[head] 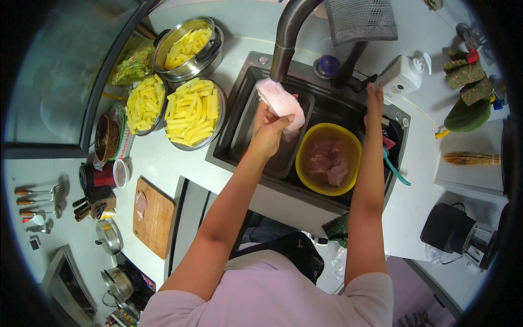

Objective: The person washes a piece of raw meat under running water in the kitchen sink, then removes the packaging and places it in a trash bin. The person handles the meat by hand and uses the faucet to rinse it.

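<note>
My left hand grips a pale pink piece of raw meat, likely chicken breast, right under the spout of the dark faucet. It is over the left part of the black sink, where a grey inset basin sits. My right hand reaches to the faucet's lever, its fingertips at the lever; how the fingers close on it is unclear. Between my arms, a yellow bowl in the sink contains more raw meat in cloudy water.
Left of the sink stand a steel pot and two bowls of cut potato sticks. A wooden cutting board bears a small meat piece. A white pump bottle stands behind my right hand. A teal-handled brush leans at the sink's right edge.
</note>
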`<state>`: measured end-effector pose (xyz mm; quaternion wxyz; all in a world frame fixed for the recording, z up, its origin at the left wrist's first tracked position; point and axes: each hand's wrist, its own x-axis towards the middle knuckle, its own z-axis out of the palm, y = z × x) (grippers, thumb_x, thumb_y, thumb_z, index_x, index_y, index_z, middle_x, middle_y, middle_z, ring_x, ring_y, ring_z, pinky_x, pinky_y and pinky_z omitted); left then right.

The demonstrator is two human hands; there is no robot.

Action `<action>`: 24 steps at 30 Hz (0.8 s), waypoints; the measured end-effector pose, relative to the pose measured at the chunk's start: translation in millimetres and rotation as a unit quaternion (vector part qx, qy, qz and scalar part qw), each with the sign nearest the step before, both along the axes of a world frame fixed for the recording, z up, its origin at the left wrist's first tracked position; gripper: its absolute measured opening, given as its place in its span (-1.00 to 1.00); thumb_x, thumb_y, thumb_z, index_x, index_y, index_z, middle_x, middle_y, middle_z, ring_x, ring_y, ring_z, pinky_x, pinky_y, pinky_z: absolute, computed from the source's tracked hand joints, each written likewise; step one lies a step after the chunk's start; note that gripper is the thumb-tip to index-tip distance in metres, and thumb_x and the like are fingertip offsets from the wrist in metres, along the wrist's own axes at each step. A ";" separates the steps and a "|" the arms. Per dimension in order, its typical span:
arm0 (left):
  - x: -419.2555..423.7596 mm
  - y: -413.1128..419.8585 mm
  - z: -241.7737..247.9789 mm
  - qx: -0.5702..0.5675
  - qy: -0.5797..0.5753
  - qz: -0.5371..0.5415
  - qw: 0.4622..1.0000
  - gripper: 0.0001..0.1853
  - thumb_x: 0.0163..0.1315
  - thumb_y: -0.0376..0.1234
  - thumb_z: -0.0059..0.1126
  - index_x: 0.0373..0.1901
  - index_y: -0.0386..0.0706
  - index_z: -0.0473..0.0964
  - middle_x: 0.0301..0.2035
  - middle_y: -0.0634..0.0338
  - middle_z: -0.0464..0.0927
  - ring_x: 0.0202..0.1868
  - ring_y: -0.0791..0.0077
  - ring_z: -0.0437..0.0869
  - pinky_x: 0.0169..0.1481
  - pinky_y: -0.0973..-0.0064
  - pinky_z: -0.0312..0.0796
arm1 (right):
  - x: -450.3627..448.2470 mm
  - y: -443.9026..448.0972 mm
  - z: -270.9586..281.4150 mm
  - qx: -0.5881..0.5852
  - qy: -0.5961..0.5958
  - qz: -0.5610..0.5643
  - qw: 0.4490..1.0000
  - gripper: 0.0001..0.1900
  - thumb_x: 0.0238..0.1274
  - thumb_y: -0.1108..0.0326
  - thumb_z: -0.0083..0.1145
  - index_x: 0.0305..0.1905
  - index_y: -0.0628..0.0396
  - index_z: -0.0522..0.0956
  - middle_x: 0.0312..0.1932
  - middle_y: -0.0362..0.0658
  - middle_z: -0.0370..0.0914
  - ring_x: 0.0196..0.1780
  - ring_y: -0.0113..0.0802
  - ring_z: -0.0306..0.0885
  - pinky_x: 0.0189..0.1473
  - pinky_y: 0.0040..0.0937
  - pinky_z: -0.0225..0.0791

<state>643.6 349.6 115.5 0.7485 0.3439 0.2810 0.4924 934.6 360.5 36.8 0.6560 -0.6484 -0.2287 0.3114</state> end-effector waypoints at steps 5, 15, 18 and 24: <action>-6.3 -4.7 4.0 0.007 0.022 -0.001 1.000 -0.46 0.15 -0.64 0.06 0.18 -0.22 0.19 0.06 -0.08 0.48 0.15 0.20 0.50 0.29 0.29 0.29 | 4.6 7.7 -12.3 0.000 -0.023 0.101 0.995 -0.18 0.27 0.02 0.11 0.46 0.18 -0.03 0.45 0.08 0.03 0.46 -0.11 0.05 0.39 -0.32 -0.05; 3.4 -20.4 1.3 0.027 0.001 -0.028 0.999 -0.46 0.16 -0.63 0.03 0.19 -0.18 0.20 0.04 -0.03 0.50 0.10 0.30 0.53 0.23 0.34 0.33 | 15.6 -1.2 -31.2 -0.051 -0.549 0.033 0.834 -0.15 0.25 -0.05 0.10 0.42 0.28 0.02 0.44 0.17 0.00 0.45 -0.01 0.08 0.39 -0.19 0.05; -6.7 -19.7 1.8 0.038 0.023 -0.012 0.999 -0.46 0.15 -0.62 0.05 0.20 -0.19 0.22 0.02 -0.03 0.50 0.07 0.29 0.54 0.21 0.34 0.35 | -67.2 -37.2 14.9 0.056 -0.263 0.169 0.948 -0.28 0.24 0.06 0.16 0.37 0.20 0.18 0.37 0.13 0.17 0.39 -0.04 0.19 0.36 -0.23 0.12; -4.0 -8.8 13.0 0.046 0.008 0.003 0.999 -0.53 0.23 -0.44 0.11 0.18 -0.23 0.27 -0.01 0.02 0.50 0.08 0.28 0.51 0.24 0.30 0.30 | -119.7 -50.3 -16.1 0.035 -0.195 0.155 0.968 -0.49 0.31 0.23 0.13 0.29 0.16 0.33 0.22 -0.06 0.39 0.19 -0.33 0.40 0.23 -0.42 0.24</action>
